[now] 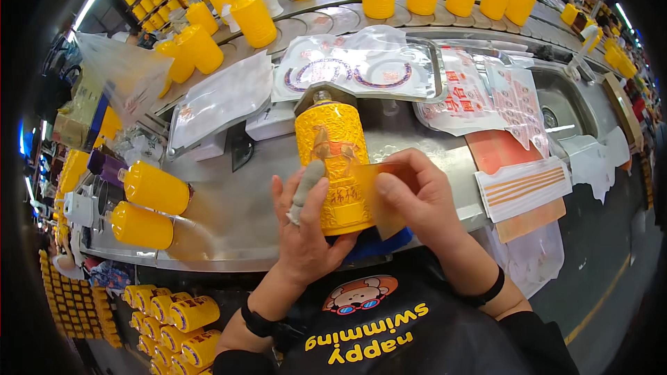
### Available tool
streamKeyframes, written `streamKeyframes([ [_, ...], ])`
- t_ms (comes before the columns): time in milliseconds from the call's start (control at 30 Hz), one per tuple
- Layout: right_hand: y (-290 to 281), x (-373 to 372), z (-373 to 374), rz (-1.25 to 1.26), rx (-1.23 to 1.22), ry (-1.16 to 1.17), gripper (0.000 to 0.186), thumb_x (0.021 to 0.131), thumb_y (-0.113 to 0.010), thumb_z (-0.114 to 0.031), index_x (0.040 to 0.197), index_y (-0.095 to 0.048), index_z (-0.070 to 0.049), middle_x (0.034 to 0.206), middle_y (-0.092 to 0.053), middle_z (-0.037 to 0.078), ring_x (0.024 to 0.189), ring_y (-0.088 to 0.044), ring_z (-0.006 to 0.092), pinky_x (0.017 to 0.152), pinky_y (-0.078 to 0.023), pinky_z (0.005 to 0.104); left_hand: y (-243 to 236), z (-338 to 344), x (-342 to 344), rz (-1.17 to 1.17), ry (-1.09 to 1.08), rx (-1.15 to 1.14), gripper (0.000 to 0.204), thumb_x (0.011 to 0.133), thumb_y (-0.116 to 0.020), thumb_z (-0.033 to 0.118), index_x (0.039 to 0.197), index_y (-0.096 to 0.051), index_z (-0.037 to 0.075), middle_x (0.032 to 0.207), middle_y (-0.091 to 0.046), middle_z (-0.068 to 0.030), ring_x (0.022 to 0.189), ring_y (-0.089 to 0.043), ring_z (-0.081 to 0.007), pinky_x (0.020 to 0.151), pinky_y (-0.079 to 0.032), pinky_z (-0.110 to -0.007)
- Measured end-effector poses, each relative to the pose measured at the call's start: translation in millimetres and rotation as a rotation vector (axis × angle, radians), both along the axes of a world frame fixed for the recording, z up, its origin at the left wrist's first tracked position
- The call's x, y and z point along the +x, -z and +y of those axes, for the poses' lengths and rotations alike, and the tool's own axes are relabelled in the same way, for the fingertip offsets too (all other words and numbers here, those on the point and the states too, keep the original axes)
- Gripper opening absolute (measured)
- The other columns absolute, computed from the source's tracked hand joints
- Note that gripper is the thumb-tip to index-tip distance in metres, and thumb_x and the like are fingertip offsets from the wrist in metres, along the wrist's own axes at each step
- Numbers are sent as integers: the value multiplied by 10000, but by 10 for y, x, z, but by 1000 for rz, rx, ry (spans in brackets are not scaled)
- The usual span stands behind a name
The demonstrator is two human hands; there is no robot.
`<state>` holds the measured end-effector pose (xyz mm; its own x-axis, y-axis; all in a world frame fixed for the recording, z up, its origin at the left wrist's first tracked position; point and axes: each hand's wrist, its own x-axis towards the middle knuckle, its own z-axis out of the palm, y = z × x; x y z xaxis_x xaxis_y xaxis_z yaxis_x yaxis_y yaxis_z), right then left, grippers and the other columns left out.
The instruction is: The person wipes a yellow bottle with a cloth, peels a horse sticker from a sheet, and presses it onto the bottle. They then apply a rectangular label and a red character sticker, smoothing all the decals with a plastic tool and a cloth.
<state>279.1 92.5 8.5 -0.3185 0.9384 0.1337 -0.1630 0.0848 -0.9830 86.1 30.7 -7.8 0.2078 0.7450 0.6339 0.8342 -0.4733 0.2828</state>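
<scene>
Head view: yellow embossed bottle (330, 149) at centre above steel counter (243, 205), neck toward 12 o'clock. Left hand (302, 236) at its 7 o'clock, fingers gripping lower side, one wearing grey finger cover (306, 193). Right hand (422, 201) at 4 o'clock, thumb and fingers pinching amber film (372, 184), overlapping bottle's edge.

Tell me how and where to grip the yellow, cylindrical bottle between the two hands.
I'd come from the left and cup the yellow, embossed, cylindrical bottle low, near its base, where the left hand is: the broad, round body suits a wrapped palm, and the right hand, holding a tan flat piece opposite, has room.
</scene>
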Motion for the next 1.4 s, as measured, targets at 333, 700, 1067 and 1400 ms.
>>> streamKeyframes([
  [333,41,28,31,-180,41,17,176,914,-623,-112,1032,-572,8,874,-676,83,808,-624,105,724,-505,269,124,11,-39,-37,39,44,899,710,-827,271,1411,-317,37,1349,-456,-207,1292,-432,-415,1115,-160,-642],
  [700,81,1271,100,-689,704,298,348,776,-489,154,1057,-621,-3,1344,-539,212,1198,-536,322,987,-430,362,227,58,-2,-561,152,-274,949,829,-762,348,1498,-196,-16,1484,-331,-155,1324,-410,-284,1095,-339,-403],
  [1067,482,2329,-435,-1346,613,557,214,752,-619,-21,943,-709,-57,1087,-645,104,1061,-558,313,902,-472,404,269,53,47,-573,102,-207,984,843,-699,506,1501,-198,-28,1513,-303,-161,1381,-340,-276,1133,-263,-394],
  [1400,553,2275,-276,-1370,653,626,208,740,-613,-44,908,-727,-88,1050,-648,97,1035,-569,291,820,-488,393,290,51,15,-531,85,-179,962,847,-698,501,1498,-219,-22,1511,-316,-167,1369,-364,-280,1123,-282,-393],
])
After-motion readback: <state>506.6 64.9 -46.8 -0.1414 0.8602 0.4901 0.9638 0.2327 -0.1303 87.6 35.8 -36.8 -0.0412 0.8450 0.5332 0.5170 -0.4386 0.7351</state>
